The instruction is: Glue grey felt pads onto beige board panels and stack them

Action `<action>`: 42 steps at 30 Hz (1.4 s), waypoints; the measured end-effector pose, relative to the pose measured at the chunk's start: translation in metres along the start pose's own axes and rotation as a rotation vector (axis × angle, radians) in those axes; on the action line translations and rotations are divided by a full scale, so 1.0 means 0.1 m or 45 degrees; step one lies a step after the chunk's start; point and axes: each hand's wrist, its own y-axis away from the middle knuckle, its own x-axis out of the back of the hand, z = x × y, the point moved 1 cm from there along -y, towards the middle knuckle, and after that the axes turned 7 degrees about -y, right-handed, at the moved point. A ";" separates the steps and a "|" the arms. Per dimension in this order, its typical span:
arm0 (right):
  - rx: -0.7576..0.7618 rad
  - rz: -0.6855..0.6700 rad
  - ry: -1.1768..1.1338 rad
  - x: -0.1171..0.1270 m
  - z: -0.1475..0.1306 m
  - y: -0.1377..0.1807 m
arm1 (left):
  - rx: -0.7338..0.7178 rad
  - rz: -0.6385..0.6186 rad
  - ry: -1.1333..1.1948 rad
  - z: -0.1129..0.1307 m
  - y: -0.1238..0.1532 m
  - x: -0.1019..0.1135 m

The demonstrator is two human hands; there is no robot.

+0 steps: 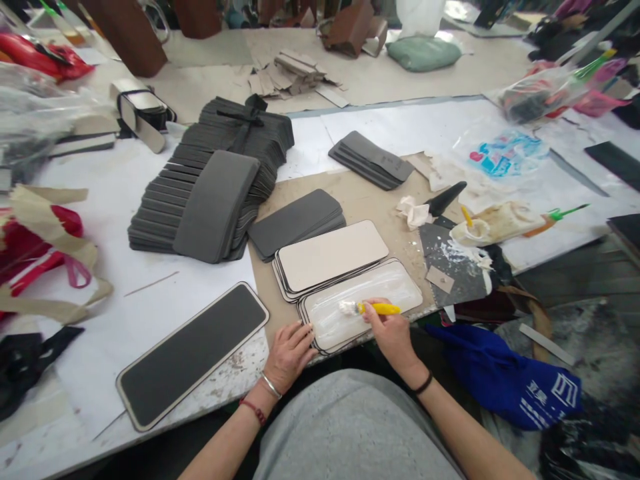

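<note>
My right hand (393, 338) is closed round the yellow handle of a brush (384, 309). Its white-smeared bristles touch the top panel of a stack of rounded, dark-edged panels (327, 331), which carries a wet, whitish, streaky coat. At that stack's left end, my left hand (289, 355) lies with its fingers stretched out, fingertips on the edge. Directly behind is a second stack of beige panels (333, 257), its top surface plain. Dark grey panels (295, 223) lie fanned behind that. To my left rests a long dark panel with a beige border (193, 357).
A large tied bundle of dark grey pieces (170, 193) stands back left, with a smaller pile (370, 160) back right. On the right, a white-smeared bottle (505, 223) lies beside a glue-spotted dark board (445, 253). A blue cloth (500, 367) hangs below the table's edge.
</note>
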 end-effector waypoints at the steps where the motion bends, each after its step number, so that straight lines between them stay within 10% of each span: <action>1: 0.035 0.075 0.065 0.11 0.03 -0.05 | -0.006 0.003 -0.008 0.00 -0.01 0.00; 11: 0.229 0.148 0.648 0.81 0.16 -1.11 | 0.153 0.010 0.126 0.09 -0.06 0.13; 19: 0.058 -0.276 0.954 0.67 0.43 -1.83 | 1.007 0.181 0.020 -0.34 -0.54 0.05; 32: 0.074 -0.381 1.035 0.53 0.34 -1.90 | 1.084 0.090 -0.253 -0.39 -0.83 -0.14; 42: 0.315 -0.449 0.888 0.64 -0.04 -1.77 | 1.588 0.137 0.323 -0.48 -0.92 -0.02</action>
